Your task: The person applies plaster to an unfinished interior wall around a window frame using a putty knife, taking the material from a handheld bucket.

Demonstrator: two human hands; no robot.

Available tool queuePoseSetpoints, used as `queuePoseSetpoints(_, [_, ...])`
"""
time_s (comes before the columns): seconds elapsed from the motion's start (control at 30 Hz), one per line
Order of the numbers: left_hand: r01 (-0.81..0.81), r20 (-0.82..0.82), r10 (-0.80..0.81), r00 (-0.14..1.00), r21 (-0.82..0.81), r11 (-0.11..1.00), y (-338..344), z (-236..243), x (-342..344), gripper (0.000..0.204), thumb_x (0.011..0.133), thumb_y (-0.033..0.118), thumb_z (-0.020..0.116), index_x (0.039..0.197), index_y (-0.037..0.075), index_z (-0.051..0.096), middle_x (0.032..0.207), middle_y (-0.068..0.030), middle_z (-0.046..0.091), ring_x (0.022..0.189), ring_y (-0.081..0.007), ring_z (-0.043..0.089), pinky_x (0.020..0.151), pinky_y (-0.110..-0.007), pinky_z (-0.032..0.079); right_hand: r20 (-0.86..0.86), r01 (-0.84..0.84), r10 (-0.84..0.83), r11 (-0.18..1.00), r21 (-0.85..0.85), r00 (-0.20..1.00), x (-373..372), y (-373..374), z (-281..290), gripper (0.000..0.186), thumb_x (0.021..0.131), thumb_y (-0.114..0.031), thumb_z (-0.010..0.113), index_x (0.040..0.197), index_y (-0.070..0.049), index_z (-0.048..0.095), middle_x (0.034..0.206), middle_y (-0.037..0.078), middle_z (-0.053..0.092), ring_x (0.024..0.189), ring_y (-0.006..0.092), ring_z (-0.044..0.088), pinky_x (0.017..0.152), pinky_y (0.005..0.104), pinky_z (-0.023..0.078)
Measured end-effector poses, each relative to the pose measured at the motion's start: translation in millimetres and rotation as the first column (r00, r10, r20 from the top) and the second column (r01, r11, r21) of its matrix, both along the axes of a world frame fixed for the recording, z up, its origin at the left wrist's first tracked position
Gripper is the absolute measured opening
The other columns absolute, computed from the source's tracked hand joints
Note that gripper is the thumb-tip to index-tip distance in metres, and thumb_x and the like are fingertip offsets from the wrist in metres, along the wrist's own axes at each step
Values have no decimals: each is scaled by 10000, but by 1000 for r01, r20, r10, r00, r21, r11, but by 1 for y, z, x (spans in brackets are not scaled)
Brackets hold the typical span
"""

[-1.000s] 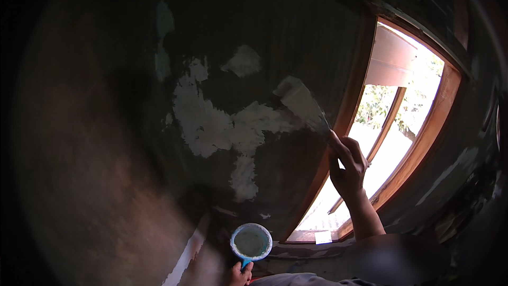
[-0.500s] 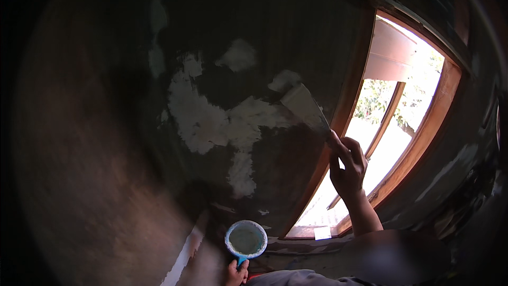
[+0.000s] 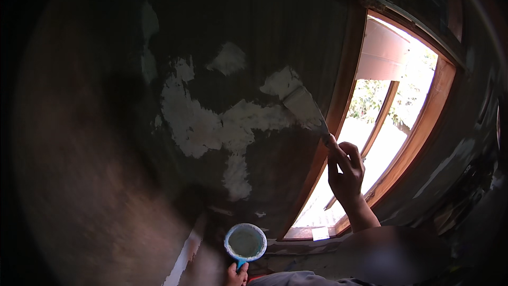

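My right hand (image 3: 346, 172) is closed round the grip of a wide putty knife (image 3: 306, 107). The knife's blade lies on the dark wall (image 3: 286, 164), at the lower edge of a pale patch of filler (image 3: 279, 81). More filler in a large irregular smear (image 3: 198, 122) spreads over the wall to the left of the blade. Low in the view, my left hand (image 3: 237, 275) grips the blue handle (image 3: 241, 262) of a round pot with a smeared pale rim (image 3: 228, 235). Greyish filler lies inside the pot.
Just right of the knife is a wooden window frame (image 3: 338, 100), with bright daylight and foliage beyond. A small white piece (image 3: 320, 233) is at its lower edge. Another pale strip (image 3: 183, 257) runs down the lower-left wall. A blurred dark area fills the lower right.
The putty knife has shifted slightly right and down along the wall. The patch by its blade now shows larger at its top and right. My left hand still holds the pot; the view shifted slightly.
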State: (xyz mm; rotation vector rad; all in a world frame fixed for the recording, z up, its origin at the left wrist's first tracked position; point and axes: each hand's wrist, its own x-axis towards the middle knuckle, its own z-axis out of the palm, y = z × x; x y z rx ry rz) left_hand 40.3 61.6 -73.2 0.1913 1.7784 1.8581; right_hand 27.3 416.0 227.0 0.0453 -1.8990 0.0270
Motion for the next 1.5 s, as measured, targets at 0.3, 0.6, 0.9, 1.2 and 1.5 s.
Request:
queuePoseSetpoints(0.3, [-4, 4, 4, 1000, -21, 1000, -5, 0, 1, 223, 1040, 261, 618, 921, 76, 581, 557, -2, 523, 394, -101, 456, 361, -283, 340, -34, 20, -21, 999, -36, 999, -16, -1, 12, 542, 857, 70, 711, 1358, -128, 653, 922, 101, 617, 727, 231, 659, 570, 363, 536])
queuePoseSetpoints(0.6, [-6, -11, 6, 1000, -32, 999, -7, -4, 2, 218, 1042, 267, 615, 960, 67, 583, 569, -5, 526, 393, -103, 461, 357, -277, 346, -26, -74, 73, 996, -39, 997, -26, -29, 20, 507, 872, 42, 708, 1349, -123, 661, 999, 104, 629, 752, 222, 677, 612, 338, 552])
queuePoseSetpoints(0.9, [-27, -13, 26, 1000, -44, 999, -5, -5, 5, 194, 1058, 246, 578, 970, 73, 586, 563, -2, 519, 368, -106, 449, 337, -281, 329, 65, -44, 57, 983, -176, 996, -1, -19, -18, 542, 907, -4, 691, 1414, -166, 593, 959, 119, 619, 719, 272, 684, 571, 379, 564])
queuePoseSetpoints(1.2, [30, -53, -34, 998, -82, 996, -8, -3, 1, 190, 1057, 244, 581, 982, 70, 583, 570, -6, 525, 382, -115, 455, 351, -288, 350, -62, -57, 51, 992, -109, 997, -23, -3, 23, 470, 946, 28, 645, 1400, -79, 592, 1020, 154, 663, 820, 244, 711, 631, 338, 562])
queuePoseSetpoints(1.5, [76, -13, -76, 997, 6, 997, 2, 2, 0, 191, 1051, 241, 589, 981, 64, 587, 574, -15, 532, 389, -111, 459, 360, -282, 353, -30, -29, 26, 992, -121, 999, -9, 9, -13, 572, 904, 53, 670, 1440, -122, 570, 899, 117, 623, 683, 250, 664, 557, 370, 546])
